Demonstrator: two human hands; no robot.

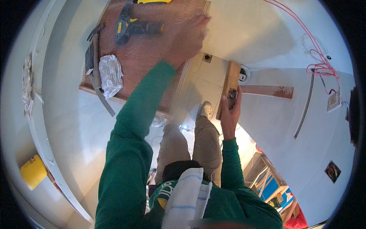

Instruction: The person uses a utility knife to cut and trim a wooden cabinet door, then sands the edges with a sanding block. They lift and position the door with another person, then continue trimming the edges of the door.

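The wooden board serves as the landmark here: it is laid flat as a raised work surface. The left hand is stretched out over the board's right edge, fingers spread and blurred, so whether it is pressed on the wood or only above it cannot be told; nothing is seen clamped in it. On the board, left of that hand, a yellow-and-black cordless drill is laid on its side, parked within reach. At the board's lower left corner a crumpled white rag is set, and a grey strap is draped over the left edge.

To the right of the board, well apart from it, a narrow wooden batten is held upright against the white wall. The right hand is closed around its lower part, seemingly to steady it in position; a small dark object, possibly a fitting, is pinched against it. Further right of the board, a reddish wood strip is fixed across the wall, and red wires are hung beyond it.
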